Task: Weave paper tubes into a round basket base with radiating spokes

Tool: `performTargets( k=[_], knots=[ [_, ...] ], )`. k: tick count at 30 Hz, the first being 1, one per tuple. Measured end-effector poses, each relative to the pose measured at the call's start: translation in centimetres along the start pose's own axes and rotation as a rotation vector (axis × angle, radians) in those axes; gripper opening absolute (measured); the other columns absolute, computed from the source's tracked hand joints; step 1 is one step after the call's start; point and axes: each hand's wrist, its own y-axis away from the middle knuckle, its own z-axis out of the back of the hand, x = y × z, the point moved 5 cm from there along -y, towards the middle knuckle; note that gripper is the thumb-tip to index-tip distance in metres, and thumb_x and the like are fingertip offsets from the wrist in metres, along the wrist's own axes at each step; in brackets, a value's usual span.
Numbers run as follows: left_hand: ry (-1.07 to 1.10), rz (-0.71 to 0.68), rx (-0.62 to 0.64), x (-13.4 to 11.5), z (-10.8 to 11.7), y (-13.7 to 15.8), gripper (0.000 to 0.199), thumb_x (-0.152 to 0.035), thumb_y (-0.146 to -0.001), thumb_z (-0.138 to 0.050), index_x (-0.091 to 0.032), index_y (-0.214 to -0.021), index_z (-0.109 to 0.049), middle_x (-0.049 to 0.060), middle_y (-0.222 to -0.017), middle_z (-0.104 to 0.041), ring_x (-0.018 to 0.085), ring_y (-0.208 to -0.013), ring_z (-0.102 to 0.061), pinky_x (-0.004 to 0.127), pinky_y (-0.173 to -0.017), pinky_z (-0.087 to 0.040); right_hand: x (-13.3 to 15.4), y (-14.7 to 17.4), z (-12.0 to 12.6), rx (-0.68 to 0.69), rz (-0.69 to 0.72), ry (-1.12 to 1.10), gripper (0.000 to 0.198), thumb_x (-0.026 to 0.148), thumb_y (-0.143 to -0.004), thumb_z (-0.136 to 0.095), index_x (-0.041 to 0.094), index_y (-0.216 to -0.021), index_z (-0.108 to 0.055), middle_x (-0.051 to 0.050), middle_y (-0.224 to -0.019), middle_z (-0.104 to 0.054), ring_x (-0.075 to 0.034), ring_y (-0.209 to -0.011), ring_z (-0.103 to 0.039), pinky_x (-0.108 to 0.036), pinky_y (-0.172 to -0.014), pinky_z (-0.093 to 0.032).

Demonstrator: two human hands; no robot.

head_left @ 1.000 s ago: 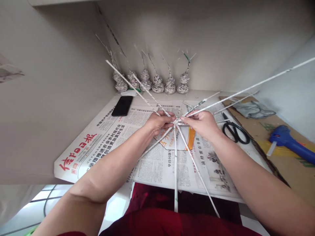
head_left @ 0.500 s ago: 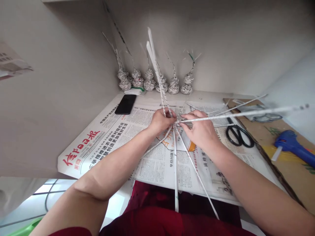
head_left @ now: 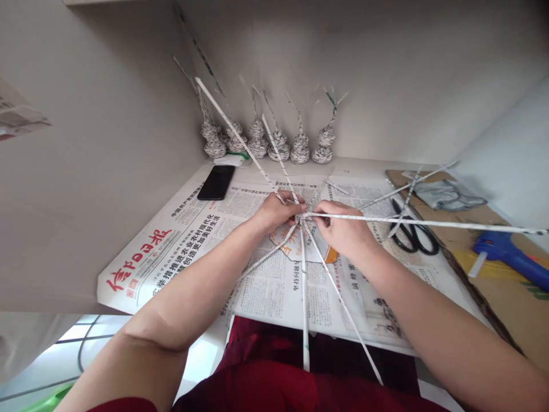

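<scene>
Paper-strand star [head_left: 305, 286], centre of the newspaper [head_left: 266, 297], its hub [head_left: 303, 217] right between two hands! Left hand [head_left: 279, 210] pinches in from the left, thumb and fingers nearly together; right hand [head_left: 345, 223] has its fingertips closed at the right side, about as near. One long strand [head_left: 450, 223] runs left to right, lying across those right fingers and over the scissors [head_left: 414, 234]. Hard to call: fingertips partly hide the crossing, exactly which strands each hand grips I can't tell, and the near-left strand [head_left: 266, 257] disappears at the left forearm [head_left: 206, 292].
</scene>
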Motion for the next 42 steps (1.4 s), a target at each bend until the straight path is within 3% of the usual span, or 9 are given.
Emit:
performTargets(
  k=[3,6,11,17,23,28,34,42],
  knots=[
    [-0.055,0.013,0.052,-0.2,-0.1,0.2,0.034,-0.014,-0.059,-0.079,-0.012,-0.09,-0.066,-0.005,-0.055,-0.055,0.006,-0.046,-0.047,0.019,-0.044,-0.039,-0.2,0.0,-0.1,-0.015,-0.038,-0.134,0.014,0.015,-0.079,-0.055,0.021,-0.086,-0.064,-0.004,-0.084,-0.069,-0.019,-0.073,-0.061,-0.029,-0.066,-0.041],
    [-0.08,-0.012,-0.006,-0.2,-0.1,0.3,0.032,-0.007,-0.059,-0.076,-0.012,-0.09,-0.068,-0.007,-0.05,-0.05,0.006,-0.043,-0.045,0.018,-0.043,-0.034,-0.7,0.0,-0.5,-0.037,-0.109,-0.248,0.012,0.015,-0.076,-0.057,0.021,-0.083,-0.065,-0.003,-0.082,-0.069,-0.018,-0.072,-0.061,-0.028,-0.066,-0.043],
    [0.075,0.027,-0.041,0.6,-0.5,0.0,0.032,-0.004,-0.059,-0.073,-0.013,-0.09,-0.066,-0.003,-0.057,-0.059,0.007,-0.045,-0.049,0.019,-0.044,-0.036,-1.6,-0.1,-1.4,0.005,-0.182,-0.422,0.007,0.021,-0.076,-0.059,0.022,-0.078,-0.065,-0.001,-0.075,-0.068,-0.017,-0.068,-0.062,-0.028,-0.064,-0.045],
    [0.189,0.086,-0.013,0.6,-0.6,-0.1,0.029,-0.002,-0.062,-0.072,-0.011,-0.089,-0.068,-0.001,-0.058,-0.061,0.005,-0.044,-0.047,0.016,-0.042,-0.034,-0.8,0.0,-0.3,-0.042,-0.069,-0.168,0.014,0.015,-0.078,-0.054,0.021,-0.082,-0.066,-0.004,-0.083,-0.065,-0.018,-0.075,-0.061,-0.029,-0.07,-0.044],
    [0.2,0.126,-0.092,0.8,-0.5,-0.2,0.024,-0.003,-0.062,-0.073,-0.012,-0.084,-0.069,-0.002,-0.055,-0.059,0.003,-0.04,-0.044,0.016,-0.039,-0.032,0.0,-0.1,0.0,0.005,0.007,0.032,0.025,0.01,-0.08,-0.045,0.022,-0.086,-0.066,-0.006,-0.088,-0.061,-0.019,-0.076,-0.059,-0.029,-0.068,-0.042],
    [0.192,0.132,-0.118,1.0,-0.4,-0.3,0.021,-0.006,-0.062,-0.073,-0.012,-0.081,-0.068,-0.002,-0.054,-0.059,0.003,-0.038,-0.043,0.016,-0.039,-0.032,0.0,0.0,-0.5,0.001,0.031,-0.014,0.02,0.011,-0.077,-0.049,0.021,-0.084,-0.064,-0.005,-0.086,-0.062,-0.019,-0.077,-0.06,-0.029,-0.069,-0.043],
    [0.183,0.113,-0.128,0.9,-0.5,-0.2,0.02,-0.003,-0.061,-0.069,-0.012,-0.079,-0.066,-0.003,-0.051,-0.057,0.005,-0.039,-0.046,0.018,-0.041,-0.036,0.2,0.1,-0.4,-0.067,-0.014,-0.026,0.009,0.027,-0.077,-0.059,0.021,-0.082,-0.063,-0.005,-0.084,-0.068,-0.021,-0.078,-0.062,-0.03,-0.071,-0.044],
    [0.16,-0.013,-0.062,0.8,-1.0,-0.2,0.022,-0.01,-0.058,-0.074,-0.013,-0.078,-0.064,-0.002,-0.059,-0.062,0.006,-0.045,-0.05,0.019,-0.046,-0.038,-2.3,-0.2,-1.2,-0.109,-0.251,-0.298,0.014,0.034,-0.081,-0.06,0.021,-0.083,-0.065,0.0,-0.065,-0.067,-0.015,-0.056,-0.059,-0.027,-0.057,-0.042]
  ],
)
